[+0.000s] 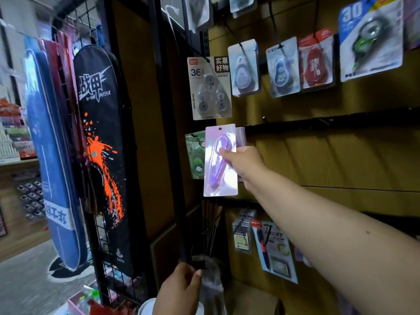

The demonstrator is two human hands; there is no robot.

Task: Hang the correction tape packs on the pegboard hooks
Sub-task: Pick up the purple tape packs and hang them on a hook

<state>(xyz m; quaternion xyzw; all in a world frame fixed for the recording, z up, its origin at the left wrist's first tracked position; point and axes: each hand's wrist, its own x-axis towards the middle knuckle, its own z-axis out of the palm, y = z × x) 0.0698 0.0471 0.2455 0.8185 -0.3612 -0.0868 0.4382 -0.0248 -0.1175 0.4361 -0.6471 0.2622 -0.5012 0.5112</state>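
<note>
Right hand [246,164] pinches purple pack [220,160] against pegboard [318,155], seemingly unhooked.

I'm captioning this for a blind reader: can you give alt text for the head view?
A person's right hand holds a purple correction tape pack up to a pegboard where other packs hang; the left hand holds a clear plastic bag below.

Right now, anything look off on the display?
Mostly tidy. The purple pack is not hung; the right hand holds it up over the green pack. The hook row to its right is bare.
</note>
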